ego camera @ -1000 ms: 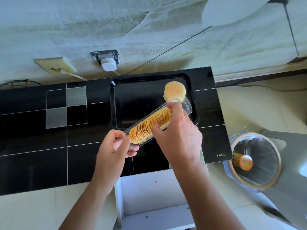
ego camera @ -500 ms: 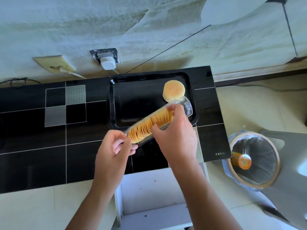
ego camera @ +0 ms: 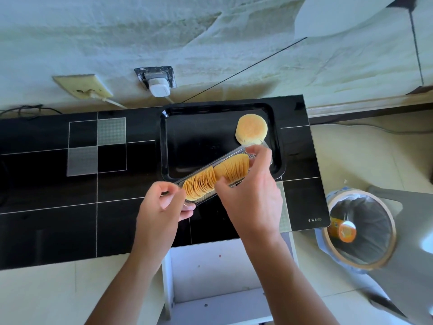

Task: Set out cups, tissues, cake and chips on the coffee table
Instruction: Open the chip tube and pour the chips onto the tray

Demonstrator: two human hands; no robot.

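Observation:
A clear plastic chip tray (ego camera: pixel 203 168) full of stacked yellow chips (ego camera: pixel 201 182) hangs slantwise over the black glass coffee table (ego camera: pixel 46 195). My left hand (ego camera: pixel 161 207) pinches its near end. My right hand (ego camera: pixel 253 191) has thumb and fingers closed on the far part of the chip stack (ego camera: pixel 232 168), which stands tilted and split from the rest by a small gap. A round pale cake (ego camera: pixel 251 132) lies in the far right corner of a black serving tray (ego camera: pixel 185 139) on the table. No cups or tissues show.
A bin (ego camera: pixel 360 228) with a dark liner and an orange chip can (ego camera: pixel 346 231) inside stands right of the table. A grey stool (ego camera: pixel 412 254) is beside it. A white open drawer (ego camera: pixel 225 277) sits below the table's near edge. Wall sockets (ego camera: pixel 157 80) are behind.
My right hand has dug its fingers round the far group of chips and lifted them a little, opening a gap in the stack. The left hand and chip tray stay about where they were.

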